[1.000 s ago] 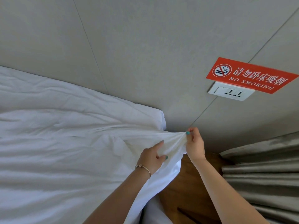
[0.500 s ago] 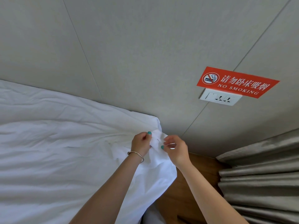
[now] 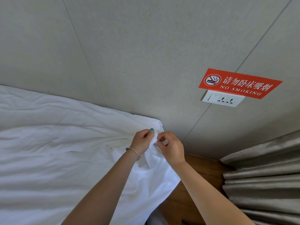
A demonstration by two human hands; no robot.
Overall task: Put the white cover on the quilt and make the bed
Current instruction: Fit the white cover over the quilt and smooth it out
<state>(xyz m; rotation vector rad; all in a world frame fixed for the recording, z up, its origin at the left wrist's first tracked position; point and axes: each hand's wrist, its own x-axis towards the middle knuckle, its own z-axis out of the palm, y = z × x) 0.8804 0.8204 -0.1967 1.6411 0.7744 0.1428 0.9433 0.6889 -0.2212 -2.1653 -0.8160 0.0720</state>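
Observation:
The white cover (image 3: 65, 151) lies spread and wrinkled over the bed, filling the left half of the view. Its near corner (image 3: 155, 140) is bunched up at the bed's far right corner by the wall. My left hand (image 3: 142, 141), with a thin bracelet on the wrist, pinches that bunched corner from the left. My right hand (image 3: 172, 147) pinches the same corner from the right, fingers curled, close against the left hand. The quilt itself cannot be told apart from the cover.
A grey panelled wall (image 3: 146, 54) stands right behind the bed. On it are a red NO SMOKING sign (image 3: 240, 83) and a white socket plate (image 3: 223, 99). Wooden floor (image 3: 199, 176) shows beside the bed, with grey curtains (image 3: 266, 184) at the right.
My right hand was stretching the cover's corner out to the right. Both hands have since come together over the bed's corner and now hold the bunched cloth between them.

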